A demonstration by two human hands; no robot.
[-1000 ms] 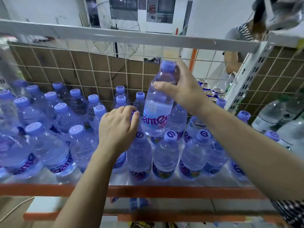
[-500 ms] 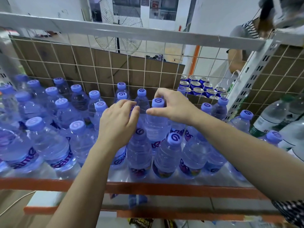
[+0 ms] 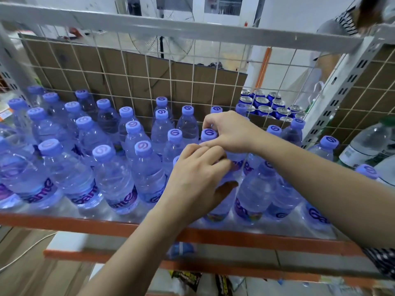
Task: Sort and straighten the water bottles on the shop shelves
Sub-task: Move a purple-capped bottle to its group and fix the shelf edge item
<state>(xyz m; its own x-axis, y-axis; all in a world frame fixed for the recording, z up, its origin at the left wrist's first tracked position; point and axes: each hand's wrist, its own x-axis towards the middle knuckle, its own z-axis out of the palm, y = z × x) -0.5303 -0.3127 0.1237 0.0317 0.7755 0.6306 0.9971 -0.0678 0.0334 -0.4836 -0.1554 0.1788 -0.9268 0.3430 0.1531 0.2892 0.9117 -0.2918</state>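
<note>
Several clear water bottles with purple caps and purple labels stand in rows on a shelf with an orange front rail. My right hand pinches the neck just under the cap of one upright bottle in the middle rows. My left hand wraps around a front-row bottle right below it, covering its cap and shoulder. The two hands touch at the fingertips.
A wire grid with brown cardboard backs the shelf. Blue drink cans sit behind the grid at right. A white perforated upright separates larger green-labelled bottles. A person in a striped top stands beyond.
My right hand lowered the lifted bottle into the row and now holds its neck there. My left hand slid right onto a front-row bottle. The view shifted right.
</note>
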